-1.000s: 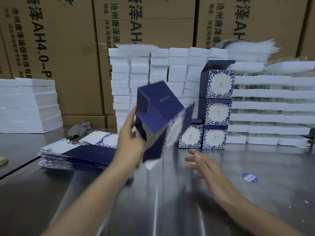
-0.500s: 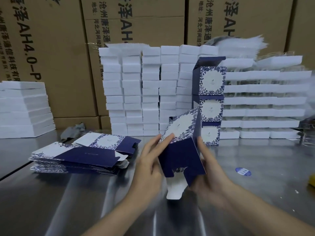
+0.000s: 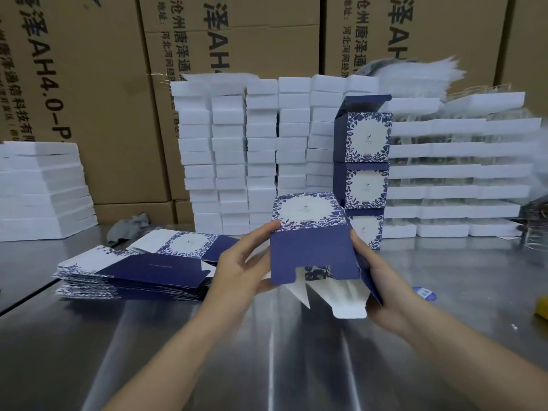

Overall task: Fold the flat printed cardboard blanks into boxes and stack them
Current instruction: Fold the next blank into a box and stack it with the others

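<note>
Left hand and right hand grip the half-formed box, whose open flaps partly cover the right one.

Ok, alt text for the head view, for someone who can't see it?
The left hand and right hand hold a part-folded blue box over a steel table, bottom flaps open. Flat blanks lie at left; folded boxes stand stacked behind, against white blocks and brown cartons.
</note>
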`<action>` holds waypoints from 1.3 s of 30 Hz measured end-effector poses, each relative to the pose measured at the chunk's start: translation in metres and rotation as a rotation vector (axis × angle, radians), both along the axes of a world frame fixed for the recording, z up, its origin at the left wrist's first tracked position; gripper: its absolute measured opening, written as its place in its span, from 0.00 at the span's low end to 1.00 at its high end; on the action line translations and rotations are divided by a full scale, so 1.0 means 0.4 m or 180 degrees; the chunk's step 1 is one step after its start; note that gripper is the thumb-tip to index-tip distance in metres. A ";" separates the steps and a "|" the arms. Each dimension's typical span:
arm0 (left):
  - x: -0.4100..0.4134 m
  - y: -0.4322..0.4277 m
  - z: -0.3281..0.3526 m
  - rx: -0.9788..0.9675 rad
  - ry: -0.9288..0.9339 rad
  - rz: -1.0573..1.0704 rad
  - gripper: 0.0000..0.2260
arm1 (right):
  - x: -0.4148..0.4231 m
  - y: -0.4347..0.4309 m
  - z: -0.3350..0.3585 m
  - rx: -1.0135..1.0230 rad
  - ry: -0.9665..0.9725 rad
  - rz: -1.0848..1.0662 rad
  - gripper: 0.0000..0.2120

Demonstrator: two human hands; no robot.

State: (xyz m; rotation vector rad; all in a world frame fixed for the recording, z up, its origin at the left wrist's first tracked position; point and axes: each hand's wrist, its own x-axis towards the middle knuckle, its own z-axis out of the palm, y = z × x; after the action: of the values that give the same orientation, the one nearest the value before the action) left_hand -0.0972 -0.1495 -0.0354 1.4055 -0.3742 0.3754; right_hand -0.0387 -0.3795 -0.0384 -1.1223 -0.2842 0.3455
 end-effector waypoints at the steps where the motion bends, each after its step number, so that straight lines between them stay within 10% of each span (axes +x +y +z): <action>1: 0.004 0.010 0.005 -0.0133 0.0117 -0.0132 0.22 | 0.002 -0.002 -0.002 -0.0016 0.0021 -0.0049 0.24; 5: 0.005 0.045 0.027 -0.1107 0.0582 -0.0370 0.32 | 0.015 -0.006 -0.012 -0.0177 -0.0179 -0.0383 0.23; 9: 0.010 0.061 0.034 -0.1152 0.0966 -0.0099 0.20 | 0.012 -0.013 -0.004 -0.0403 -0.0574 -0.0559 0.22; 15: 0.007 0.071 0.001 -0.0184 0.1136 -0.0080 0.21 | 0.000 -0.016 0.007 -0.0855 -0.1299 -0.0544 0.19; 20: 0.001 0.021 -0.015 0.0870 0.0322 0.1447 0.05 | -0.029 0.018 -0.014 -0.1595 -0.2491 -0.1248 0.22; 24: -0.009 -0.007 -0.031 0.1331 -0.0228 0.1770 0.23 | -0.056 0.046 -0.027 -0.1594 -0.2930 -0.1422 0.16; 30: -0.011 0.051 0.021 -0.0243 0.0675 0.0601 0.06 | -0.056 0.014 0.031 -0.0664 -0.1477 -0.0858 0.09; 34: -0.010 0.064 0.039 -0.1036 0.0961 -0.0018 0.14 | -0.052 0.001 0.046 -0.0167 -0.0639 0.0118 0.14; 39: -0.008 0.040 0.009 0.1228 0.0011 0.1666 0.23 | -0.029 0.014 0.012 -0.1489 -0.2295 -0.1225 0.13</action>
State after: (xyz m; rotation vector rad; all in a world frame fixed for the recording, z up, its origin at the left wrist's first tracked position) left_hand -0.1004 -0.1334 -0.0320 1.8817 -0.0669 0.7556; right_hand -0.0504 -0.3738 -0.0334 -1.7095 -0.6277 -0.3733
